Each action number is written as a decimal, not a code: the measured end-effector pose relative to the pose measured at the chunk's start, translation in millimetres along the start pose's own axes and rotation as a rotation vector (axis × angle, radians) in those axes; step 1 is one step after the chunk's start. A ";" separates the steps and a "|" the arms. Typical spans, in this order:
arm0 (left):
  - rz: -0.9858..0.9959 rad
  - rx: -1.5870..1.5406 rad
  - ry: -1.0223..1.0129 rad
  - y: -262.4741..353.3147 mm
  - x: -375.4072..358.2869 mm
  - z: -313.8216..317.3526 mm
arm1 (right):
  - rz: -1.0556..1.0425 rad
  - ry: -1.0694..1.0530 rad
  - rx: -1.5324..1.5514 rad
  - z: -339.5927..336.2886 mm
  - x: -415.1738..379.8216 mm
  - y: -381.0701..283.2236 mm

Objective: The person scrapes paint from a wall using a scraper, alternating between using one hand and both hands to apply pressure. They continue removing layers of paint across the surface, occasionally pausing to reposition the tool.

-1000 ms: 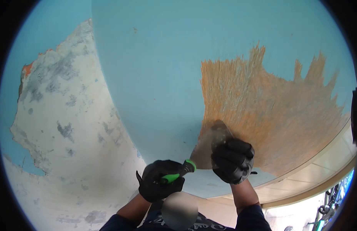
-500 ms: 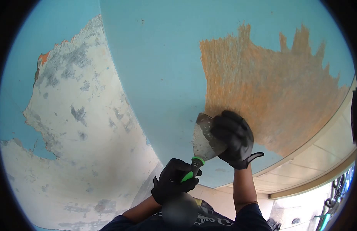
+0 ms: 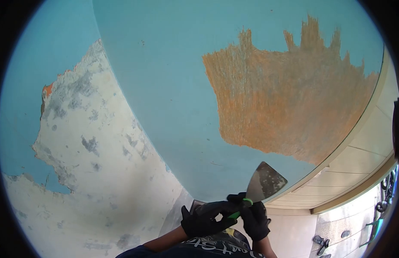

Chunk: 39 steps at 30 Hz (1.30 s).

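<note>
A wide putty knife (image 3: 268, 180) with a grey, paint-flecked blade and a green-and-black handle is raised in front of the lower wall, its blade tilted up and to the right. My right hand (image 3: 255, 221), in a black glove, is closed around the handle close to the blade. From the left, my black-gloved left hand (image 3: 208, 219) grips the green rear part of the handle, its fingers partly hidden. Behind that hand shows the edge of a dark flat piece (image 3: 198, 203) that I cannot make out. The blade stands below a rough brown scraped patch (image 3: 285, 99) on the blue wall (image 3: 165, 77).
On the left, a blue wall has a large bare whitish-grey patch (image 3: 100, 159) with ragged paint edges. Along the right runs a cream tiled surface (image 3: 358, 165) with a raised edge. Dark sandals (image 3: 322, 245) lie on the floor at lower right, near a metal railing (image 3: 382, 202).
The putty knife has moved right and down, its blade now pointing up-right. My right hand has gone from the blade to the handle. The view has shifted, showing more floor.
</note>
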State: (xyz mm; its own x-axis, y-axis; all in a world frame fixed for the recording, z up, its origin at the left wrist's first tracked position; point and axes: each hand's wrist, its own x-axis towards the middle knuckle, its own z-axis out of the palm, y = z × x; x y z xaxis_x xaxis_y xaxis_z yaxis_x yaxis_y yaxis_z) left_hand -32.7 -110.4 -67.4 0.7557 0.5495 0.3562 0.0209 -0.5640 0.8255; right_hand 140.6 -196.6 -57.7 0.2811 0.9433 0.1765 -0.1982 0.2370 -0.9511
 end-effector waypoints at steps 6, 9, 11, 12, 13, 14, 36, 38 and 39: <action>-0.131 -0.085 0.147 23.1 28.0 -22.1 | 0.059 0.231 -0.467 -17.3 -7.4 4.2; -0.108 -0.524 0.209 12.2 34.4 -14.1 | -0.015 0.014 -0.184 -7.9 -10.2 -0.3; -0.068 -0.255 0.150 -24.6 36.0 -12.1 | 0.037 -0.121 -0.156 -4.2 -7.7 5.1; -0.069 -0.255 0.148 -19.7 38.3 -15.0 | 0.060 -0.168 -0.125 -1.4 -5.9 13.4; -0.156 -0.273 0.229 -9.5 43.8 -20.3 | 0.059 -0.165 -0.124 5.8 -4.2 16.5; -0.242 -0.291 0.309 -2.6 50.0 -25.5 | 0.062 -0.184 -0.057 15.8 -1.7 19.3; -0.155 -0.039 0.359 -10.9 124.9 -80.7 | -0.043 0.180 -0.183 94.6 62.7 15.4; 0.044 0.148 0.361 -19.6 124.4 -80.7 | -0.058 0.207 -0.166 99.0 64.0 17.7; 0.041 0.147 0.356 -17.4 125.6 -81.9 | -0.076 0.228 -0.149 100.9 63.9 19.4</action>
State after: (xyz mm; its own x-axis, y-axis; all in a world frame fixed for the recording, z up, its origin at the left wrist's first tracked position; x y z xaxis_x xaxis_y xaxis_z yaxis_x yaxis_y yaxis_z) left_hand 8.2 18.9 -1.2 0.4834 0.6902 0.5384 0.1085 -0.6576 0.7455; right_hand 60.0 -108.2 -39.3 0.4968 0.8437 0.2032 -0.0332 0.2524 -0.9670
